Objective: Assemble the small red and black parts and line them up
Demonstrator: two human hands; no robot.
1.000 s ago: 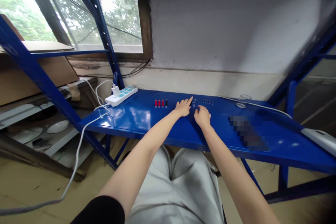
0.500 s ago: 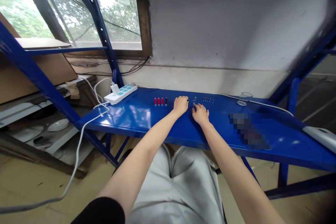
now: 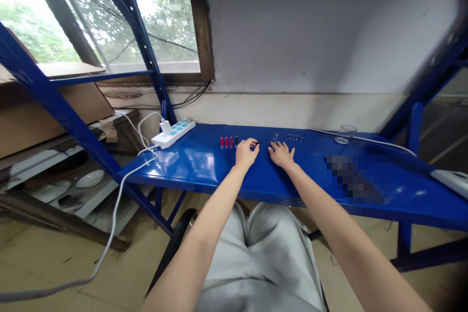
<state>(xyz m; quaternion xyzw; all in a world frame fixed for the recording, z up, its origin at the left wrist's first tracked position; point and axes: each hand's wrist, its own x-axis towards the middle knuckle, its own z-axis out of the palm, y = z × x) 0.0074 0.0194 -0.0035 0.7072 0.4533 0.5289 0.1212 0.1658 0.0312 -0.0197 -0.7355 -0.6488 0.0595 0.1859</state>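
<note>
My left hand rests on the blue metal shelf top, its fingertips pinched on a small black pin. To its left stands a row of three red pegs and one black peg. My right hand lies with fingers apart, holding nothing, close below a small metal part. Beyond it stands a short row of tiny dark pegs.
A white power strip with a plug lies at the shelf's left end, its white cable dropping to the floor. A glass stands at the back right. A pixelated patch covers part of the shelf top. Blue uprights frame the shelf.
My left hand has drawn back and left from the small parts, and a small black pin now shows at its fingertips. My right hand has barely moved. The whole view has shifted slightly.
</note>
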